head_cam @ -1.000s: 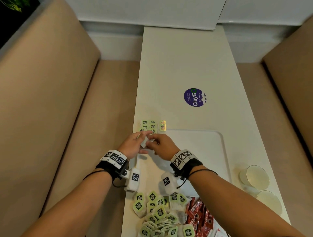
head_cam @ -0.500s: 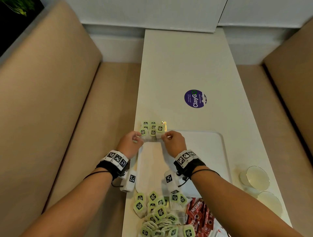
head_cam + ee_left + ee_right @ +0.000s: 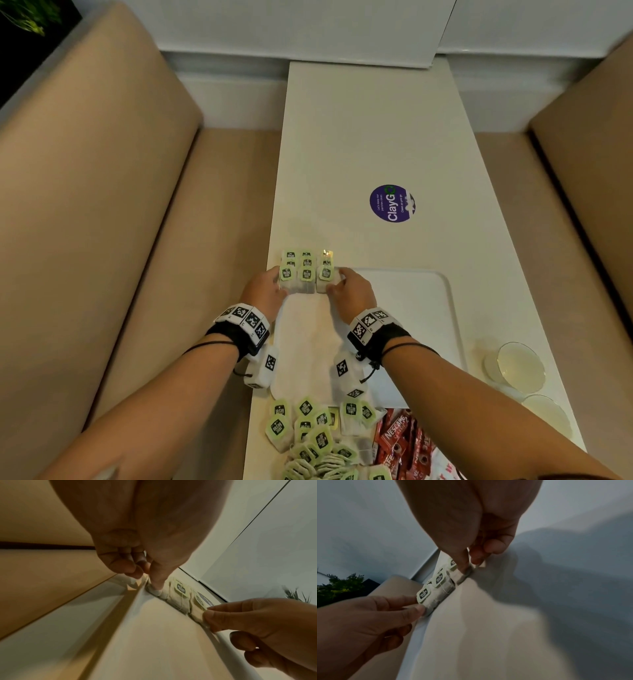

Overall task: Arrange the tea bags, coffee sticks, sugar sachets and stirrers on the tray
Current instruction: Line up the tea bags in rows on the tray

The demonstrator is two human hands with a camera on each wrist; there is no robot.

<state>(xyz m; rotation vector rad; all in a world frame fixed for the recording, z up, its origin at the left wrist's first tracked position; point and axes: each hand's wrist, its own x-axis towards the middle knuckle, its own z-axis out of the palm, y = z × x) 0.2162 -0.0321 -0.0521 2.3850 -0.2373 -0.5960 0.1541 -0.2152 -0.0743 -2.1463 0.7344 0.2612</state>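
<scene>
On the left, a tan padded bench seat [image 3: 137,274] runs along the long white worktop [image 3: 370,137]. The left hand [image 3: 263,291] sits at the far left corner of the flat white tray [image 3: 421,308]. Its thumb and first finger pinch the left end of the row of tea bags with light green tags [image 3: 306,274]; the other fingers curl in. The left wrist view shows the thumb tip pressing down on the end bag [image 3: 155,590].

The tea bags lie side by side in short lines at the far left corner of the tray, touching one another, tags facing up. One bag at the far end of the right line has a shiny gold tag [image 3: 327,254].

The right hand [image 3: 352,291] pinches the right end of the same row between thumb and fingertips [image 3: 464,566].

At the near edge of the worktop lies a loose heap of more green-tagged tea bags [image 3: 315,442]. Just right of it is a pile of red coffee sticks [image 3: 400,442].

A round purple sticker [image 3: 392,204] is stuck mid-worktop beyond the tray. By the right edge, near the tray, stand two clear round glass dishes [image 3: 520,366].
</scene>
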